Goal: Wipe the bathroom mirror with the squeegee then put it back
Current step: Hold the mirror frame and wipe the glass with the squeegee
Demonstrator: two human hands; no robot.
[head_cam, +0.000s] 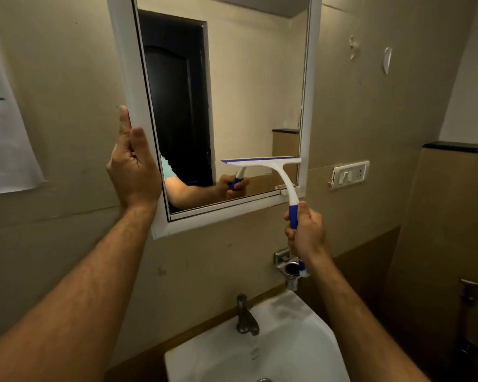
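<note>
Head view, looking up at the wall above the basin. My left hand [133,166] grips the left edge of the white-framed rectangular wall mirror [249,89], thumb laid on the front of the frame, fingers [124,119] wrapped round its outer side. My right hand [305,232] holds the white plastic squeegee with a blue grip and blue rubber blade [271,168]; fingers curled tight round the blue part of the handle, thumb up along it. The squeegee's blade lies level against the glass in the mirror's lower right area, its right end touching the inner edge of the right frame, just above the bottom frame rail. The curved white neck crosses the bottom rail on its way down to my hand. The glass reflects the squeegee, a hand on it, a forearm with a light sleeve, and a dark door. Below the mirror's right corner, a chrome wall-mounted ring holder [287,267] sits just behind my right wrist. Lower down, a white ceramic washbasin [309,351] with a metal tap [246,317]. A white switch plate [349,173] is on the wall right of the mirror; a white paper sheet [6,133] hangs at far left.
</note>
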